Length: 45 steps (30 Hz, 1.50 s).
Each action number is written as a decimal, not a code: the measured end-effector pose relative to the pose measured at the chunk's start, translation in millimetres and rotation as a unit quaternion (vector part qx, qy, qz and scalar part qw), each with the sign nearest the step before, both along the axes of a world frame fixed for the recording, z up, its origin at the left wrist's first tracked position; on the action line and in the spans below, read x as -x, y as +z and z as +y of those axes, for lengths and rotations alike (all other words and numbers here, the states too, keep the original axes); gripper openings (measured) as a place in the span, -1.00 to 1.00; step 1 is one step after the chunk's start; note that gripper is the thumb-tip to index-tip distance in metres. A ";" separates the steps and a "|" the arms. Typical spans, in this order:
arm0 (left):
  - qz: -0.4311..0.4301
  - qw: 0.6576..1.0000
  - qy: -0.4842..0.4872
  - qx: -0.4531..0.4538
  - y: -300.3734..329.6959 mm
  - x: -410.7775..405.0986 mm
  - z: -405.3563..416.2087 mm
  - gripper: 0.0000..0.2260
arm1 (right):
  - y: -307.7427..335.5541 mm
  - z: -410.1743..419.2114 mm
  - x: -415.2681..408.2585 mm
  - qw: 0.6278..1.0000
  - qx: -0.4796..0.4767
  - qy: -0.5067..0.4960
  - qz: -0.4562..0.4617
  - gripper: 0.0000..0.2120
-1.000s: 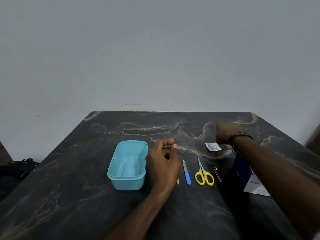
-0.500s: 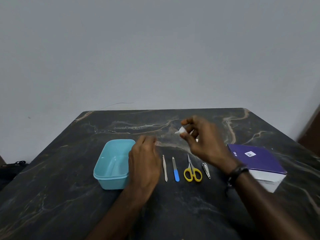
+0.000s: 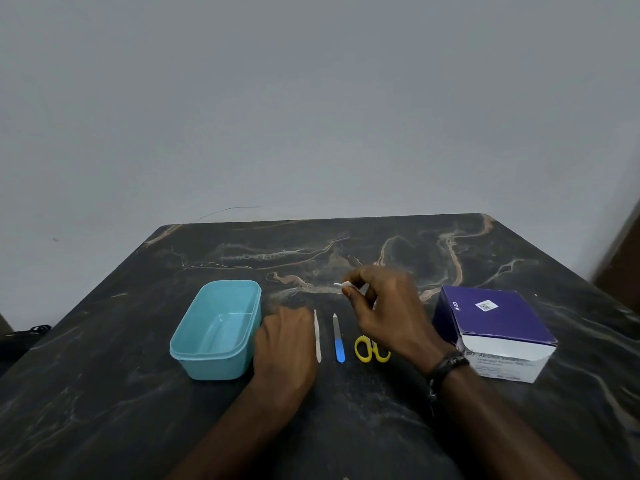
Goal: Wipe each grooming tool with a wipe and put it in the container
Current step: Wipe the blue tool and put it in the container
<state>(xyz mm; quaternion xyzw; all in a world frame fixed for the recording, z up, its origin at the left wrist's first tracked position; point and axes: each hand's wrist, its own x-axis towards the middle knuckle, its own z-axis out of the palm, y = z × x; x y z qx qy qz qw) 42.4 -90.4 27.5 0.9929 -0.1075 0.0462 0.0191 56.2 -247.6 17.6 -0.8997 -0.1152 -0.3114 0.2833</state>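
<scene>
Head view looks down on a dark marbled surface [image 3: 346, 427] with a teal container [image 3: 216, 329] as the landmark. That container holds nothing, so by my judgement no tool has been wiped and stowed yet. To its right the grooming tools lie in a neat row, likely laid out so each can be taken in turn: a pale cuticle stick [image 3: 317, 336] nearest, then a blue-handled nail file [image 3: 338, 337], then yellow-handled scissors [image 3: 367, 349] partly hidden under the right wrist.

Right hand [image 3: 384, 313] hovers above the row, farther right of the container, its fingertips pinching a small white wipe [image 3: 346, 286]; whether this is a bare wipe or one in its packet is too blurred to tell. Left hand [image 3: 285, 344] rests on the surface between the container and the cuticle stick, fingers curled under and out of sight, so I cannot tell whether they hold anything. It sits just beside the stick, probably ready to lift it.

A purple box of alcohol swabs [image 3: 495, 332] stands at the far right, well apart from the container, presumably the source of the wipe.
</scene>
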 end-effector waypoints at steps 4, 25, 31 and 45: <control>-0.001 1.000 -0.007 -0.007 -3.4 -0.9 -2.6 -0.79 | -2.2 0.9 1.1 1.000 -0.020 -0.010 -0.006 -0.94; -0.044 0.788 -0.121 0.602 -27.0 -9.2 -16.6 -0.93 | 7.5 10.1 11.9 0.883 -0.461 0.028 0.085 -0.94; -0.074 0.789 -0.121 0.597 -29.3 -10.5 -14.6 -0.91 | 12.4 5.6 11.1 0.839 -0.515 0.108 0.137 -0.92; -0.046 0.781 -0.131 0.609 -28.9 -7.6 -13.6 -0.87 | 14.0 2.7 10.7 0.849 -0.496 0.111 0.148 -0.81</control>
